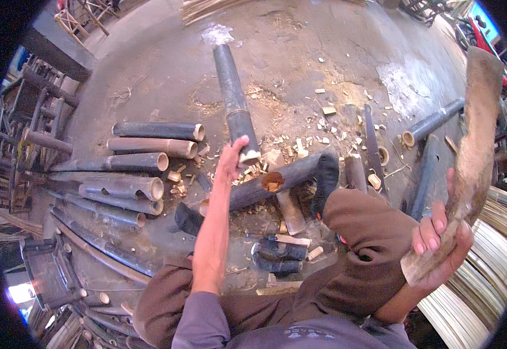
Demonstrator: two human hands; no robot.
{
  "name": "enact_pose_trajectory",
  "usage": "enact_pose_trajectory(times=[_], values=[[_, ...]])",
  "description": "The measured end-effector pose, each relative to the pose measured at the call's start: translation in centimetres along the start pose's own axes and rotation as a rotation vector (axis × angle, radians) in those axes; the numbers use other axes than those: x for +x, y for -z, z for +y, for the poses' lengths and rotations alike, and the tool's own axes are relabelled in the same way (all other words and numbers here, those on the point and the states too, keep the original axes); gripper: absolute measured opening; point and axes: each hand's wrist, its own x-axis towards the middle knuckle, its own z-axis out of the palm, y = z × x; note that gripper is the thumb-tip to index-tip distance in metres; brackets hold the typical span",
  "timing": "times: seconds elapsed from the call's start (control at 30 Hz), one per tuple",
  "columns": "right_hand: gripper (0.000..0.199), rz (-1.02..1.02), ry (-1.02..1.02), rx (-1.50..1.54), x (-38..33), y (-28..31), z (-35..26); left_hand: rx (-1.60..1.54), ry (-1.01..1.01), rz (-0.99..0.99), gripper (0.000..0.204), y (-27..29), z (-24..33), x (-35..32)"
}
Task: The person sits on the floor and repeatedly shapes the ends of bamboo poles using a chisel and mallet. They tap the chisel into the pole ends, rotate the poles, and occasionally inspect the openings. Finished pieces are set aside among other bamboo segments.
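Note:
My left hand [234, 158] is closed round the near end of a dark bamboo pole [230, 87]. The pole points away from me, its far end by a pale patch on the floor. In my right hand [442, 241], raised at the right, is a thick, worn wooden club [477, 128], its broad end up. Between my dark-clad feet, a larger dark bamboo tube [300, 173] lies crosswise on the floor. A round hole [273, 182] is cut in its upper side, with light wood inside. Below it, a short bamboo piece [291, 215] lies at an angle.
Several cut bamboo poles [154, 146] lie side by side at the left. Wood chips [329, 110] litter the floor ahead. A saw [373, 145] and another bamboo pole [434, 122] lie to the right. Bundled split strips [469, 296] are beside my right arm. Bamboo furniture [38, 110] stands far left.

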Motion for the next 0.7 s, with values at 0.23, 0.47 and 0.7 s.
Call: enact_pose_trajectory(times=[0.23,0.47,0.7], values=[[0.064,-0.032,-0.034,-0.084,-0.6,0.1,-1.0,0.101,-0.645,0.264,0.072,-5.4,5.9,-8.1],[0.06,0.009,-0.05,-0.076,-1.0,0.1,-1.4,-0.132,-0.846,0.481,0.083,-4.7,9.2,-9.5],[0.057,-0.05,-0.098,-0.106,-0.9,0.4,-1.0,0.005,-0.927,0.431,0.082,-6.2,4.0,-11.0]])
